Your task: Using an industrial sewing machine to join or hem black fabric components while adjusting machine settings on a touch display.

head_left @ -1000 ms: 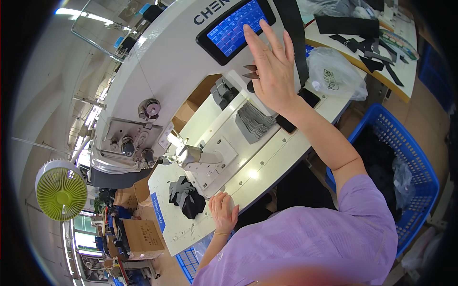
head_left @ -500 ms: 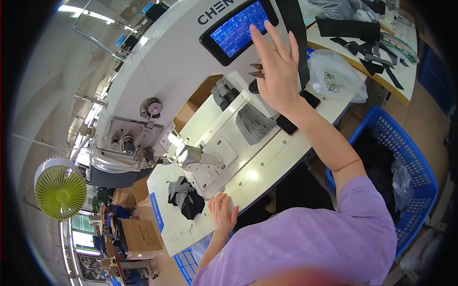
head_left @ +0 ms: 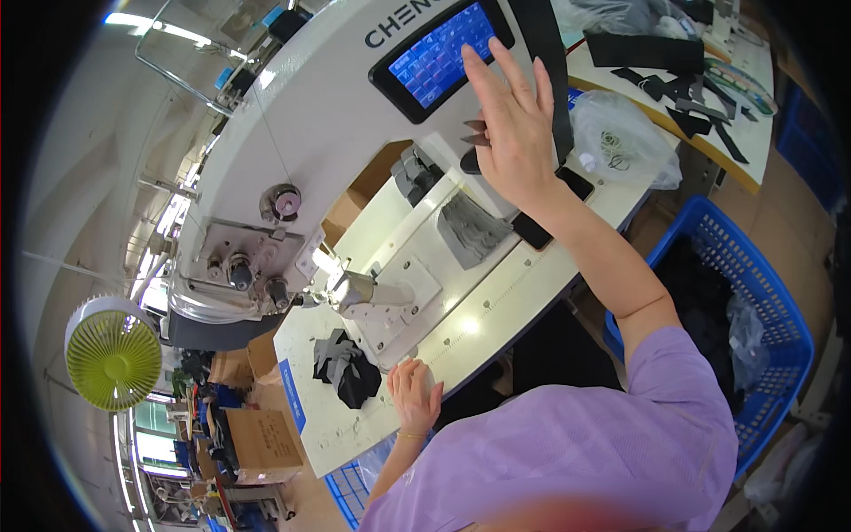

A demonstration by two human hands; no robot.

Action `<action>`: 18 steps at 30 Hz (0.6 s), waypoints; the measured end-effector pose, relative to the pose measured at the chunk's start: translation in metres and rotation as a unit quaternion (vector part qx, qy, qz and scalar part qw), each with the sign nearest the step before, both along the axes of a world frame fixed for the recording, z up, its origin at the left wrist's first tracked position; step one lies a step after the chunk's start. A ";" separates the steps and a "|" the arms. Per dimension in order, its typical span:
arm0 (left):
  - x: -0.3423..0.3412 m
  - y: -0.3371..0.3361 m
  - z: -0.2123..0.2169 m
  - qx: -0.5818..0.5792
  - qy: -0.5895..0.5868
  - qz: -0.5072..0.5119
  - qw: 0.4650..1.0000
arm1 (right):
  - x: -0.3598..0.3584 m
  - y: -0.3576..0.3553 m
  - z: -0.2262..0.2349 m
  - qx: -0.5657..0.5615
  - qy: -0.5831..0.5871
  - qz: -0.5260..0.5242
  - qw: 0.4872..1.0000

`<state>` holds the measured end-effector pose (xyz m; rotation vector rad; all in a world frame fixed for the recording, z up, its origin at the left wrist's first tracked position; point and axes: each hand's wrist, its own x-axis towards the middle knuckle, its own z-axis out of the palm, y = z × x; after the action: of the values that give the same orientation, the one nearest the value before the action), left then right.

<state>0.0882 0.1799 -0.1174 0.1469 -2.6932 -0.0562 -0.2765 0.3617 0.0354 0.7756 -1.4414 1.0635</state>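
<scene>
My right hand point(head_left: 510, 124) is raised with fingers spread, its fingertips at the blue touch screen point(head_left: 439, 55) on the white sewing machine's arm point(head_left: 301, 133). It holds nothing. My left hand point(head_left: 414, 396) rests flat on the white machine table point(head_left: 496, 293) near its front edge, empty. Just left of that hand lies a pile of dark fabric pieces point(head_left: 344, 368). A grey stack of cut pieces point(head_left: 472, 230) lies on the table under my right forearm. The needle head and a metal clamp plate point(head_left: 390, 293) sit between the two piles.
A blue plastic basket point(head_left: 753, 301) holding dark fabric stands at my right. A clear bag point(head_left: 620, 133) and a dark phone point(head_left: 554, 208) lie at the table's far end. Beyond is a bench with black strips point(head_left: 674, 80). A green fan point(head_left: 111, 359) stands far left.
My right hand has stayed up at the screen, shifting slightly toward it. The left hand has kept still on the table.
</scene>
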 end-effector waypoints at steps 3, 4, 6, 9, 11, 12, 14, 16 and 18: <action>0.003 0.007 0.000 0.003 -0.001 -0.027 1.000 | 0.008 0.007 0.000 -0.027 0.012 0.001 1.000; 0.001 0.011 0.000 0.017 0.029 -0.067 0.997 | 0.014 0.012 -0.003 -0.029 -0.007 0.021 0.999; -0.008 0.020 -0.004 0.022 -0.004 -0.172 0.985 | 0.027 0.021 -0.011 -0.046 -0.012 0.055 0.997; -0.029 0.038 -0.011 0.040 -0.049 -0.341 0.938 | 0.057 0.028 -0.033 -0.044 -0.186 0.205 0.960; -0.048 0.047 -0.011 0.039 -0.090 -0.416 0.904 | 0.069 0.028 -0.041 -0.059 -0.172 0.190 0.965; -0.059 0.052 -0.011 -0.002 -0.112 -0.445 0.888 | 0.075 0.027 -0.044 -0.073 -0.158 0.197 0.965; -0.074 0.062 -0.014 -0.045 -0.126 -0.489 0.862 | 0.084 0.025 -0.043 -0.071 -0.173 0.172 0.967; -0.080 0.068 -0.018 -0.090 -0.105 -0.446 0.885 | 0.092 0.024 -0.036 -0.037 -0.235 0.144 0.960; -0.080 0.068 -0.022 -0.089 -0.098 -0.437 0.890 | 0.098 0.024 -0.024 -0.006 -0.213 0.099 0.972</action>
<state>0.0081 0.2476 -0.1397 -1.1724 -2.7059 -0.0672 -0.1780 0.3854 0.0116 0.7191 -1.7397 1.4566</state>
